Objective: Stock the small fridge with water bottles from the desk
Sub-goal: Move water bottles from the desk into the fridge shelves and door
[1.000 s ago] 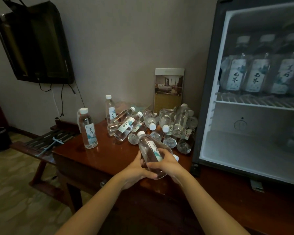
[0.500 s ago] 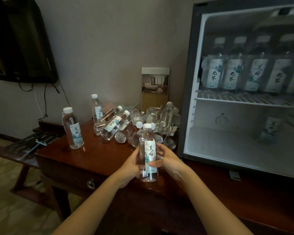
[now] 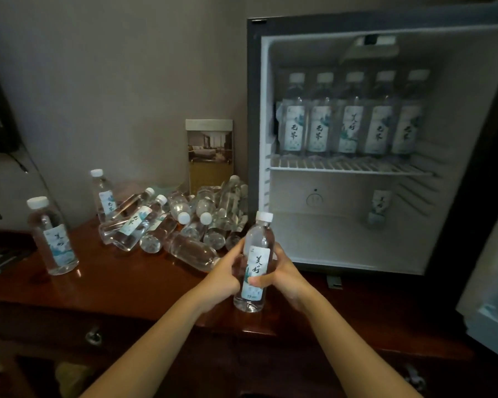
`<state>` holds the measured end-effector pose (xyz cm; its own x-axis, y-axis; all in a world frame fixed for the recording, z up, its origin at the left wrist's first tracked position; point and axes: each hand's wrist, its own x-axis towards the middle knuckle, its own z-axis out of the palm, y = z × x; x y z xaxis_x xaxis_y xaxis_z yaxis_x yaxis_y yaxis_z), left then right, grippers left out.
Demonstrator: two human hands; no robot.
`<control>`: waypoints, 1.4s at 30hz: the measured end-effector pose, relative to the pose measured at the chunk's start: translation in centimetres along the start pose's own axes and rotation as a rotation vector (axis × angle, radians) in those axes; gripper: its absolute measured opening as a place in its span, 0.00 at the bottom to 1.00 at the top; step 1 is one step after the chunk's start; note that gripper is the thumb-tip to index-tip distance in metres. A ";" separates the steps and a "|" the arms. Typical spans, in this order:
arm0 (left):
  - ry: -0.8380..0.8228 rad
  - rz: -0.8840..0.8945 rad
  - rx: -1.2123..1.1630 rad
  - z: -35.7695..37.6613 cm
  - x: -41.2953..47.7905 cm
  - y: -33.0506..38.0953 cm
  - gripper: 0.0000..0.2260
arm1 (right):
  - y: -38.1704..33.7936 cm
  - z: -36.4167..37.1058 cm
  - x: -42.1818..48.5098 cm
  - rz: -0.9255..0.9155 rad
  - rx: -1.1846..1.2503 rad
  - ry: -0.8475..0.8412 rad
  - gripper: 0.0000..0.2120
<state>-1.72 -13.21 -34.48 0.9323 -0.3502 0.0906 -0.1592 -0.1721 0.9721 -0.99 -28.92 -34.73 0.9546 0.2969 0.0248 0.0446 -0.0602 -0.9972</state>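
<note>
A clear, white-capped bottle point(image 3: 255, 262) is upright above the counter's point(image 3: 104, 285) front edge. More bottles point(image 3: 181, 206) lie piled at its back, beside the open fridge point(image 3: 254, 124), whose shelf point(image 3: 351, 169) carries five upright.

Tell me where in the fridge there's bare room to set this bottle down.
The fridge floor is bare from its left wall to the lone bottle at back right: room for the held bottle. The wire shelf above is crowded, five bottles side by side across it. The desk is bare in front of the bottle pile.
</note>
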 end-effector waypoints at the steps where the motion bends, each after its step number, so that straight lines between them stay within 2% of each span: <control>1: -0.027 0.007 0.015 0.4 0.5 0.3 0.47 | 0.1 -0.6 -0.3 0.008 0.011 0.030 0.41; 6: -0.145 -0.009 0.057 3.1 2.6 1.1 0.49 | -0.2 -3.6 -1.7 0.002 -0.003 0.141 0.40; 9: -0.138 0.009 0.041 4.9 4.1 1.2 0.49 | -0.8 -5.6 -2.2 -0.022 -0.004 0.179 0.39; 12: -0.084 0.035 0.022 6.8 5.8 2.0 0.51 | -1.6 -7.8 -2.1 -0.049 0.010 0.244 0.34; 15: -0.091 0.065 0.017 8.4 8.1 3.6 0.50 | -2.3 -9.6 -1.7 -0.050 0.038 0.341 0.24; 18: -0.107 0.098 0.056 9.8 10.7 4.4 0.49 | -2.6 -11.2 -0.8 -0.040 0.035 0.432 0.21; 22: -0.097 0.130 -0.016 11.7 14.0 4.4 0.46 | -2.4 -13.5 0.5 -0.100 0.021 0.520 0.17; 26: -0.101 0.196 -0.074 13.1 17.6 4.5 0.43 | -1.8 -15.5 2.8 -0.189 0.032 0.628 0.20; 35: 0.003 0.290 -0.111 16.1 23.7 3.2 0.36 | -0.3 -19.8 6.9 -0.156 -0.139 0.797 0.21; 42: 0.046 0.271 0.054 17.2 27.4 2.1 0.26 | 0.9 -21.6 9.2 -0.103 -0.145 1.031 0.15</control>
<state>17.93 -38.97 -33.68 0.8668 -0.3478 0.3572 -0.4210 -0.1269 0.8981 14.21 -46.82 -33.88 0.7294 -0.6459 0.2253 0.1097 -0.2148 -0.9705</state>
